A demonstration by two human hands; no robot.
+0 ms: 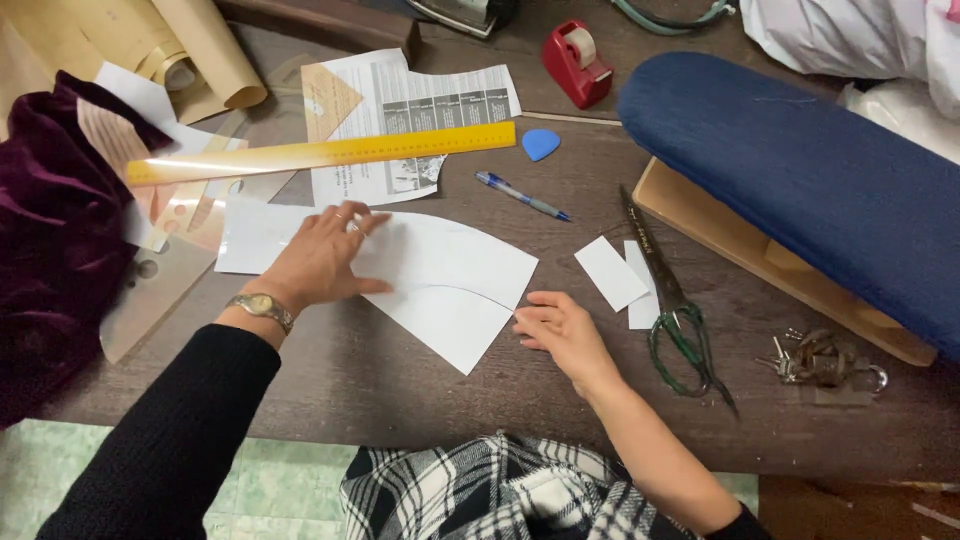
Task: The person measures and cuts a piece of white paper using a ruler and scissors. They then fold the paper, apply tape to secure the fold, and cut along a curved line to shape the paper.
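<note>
White paper (pixel 440 285) lies flat on the brown tabletop (pixel 400 385). Near its edge, the right hand (pixel 560 330) pinches one corner so it won't slide. Her left hand (pixel 325 255) is spread flat on top, pressing it down. Farther off lie scissors (pixel 670 300), a pen (pixel 522 195) and a yellow ruler (pixel 320 153).
</note>
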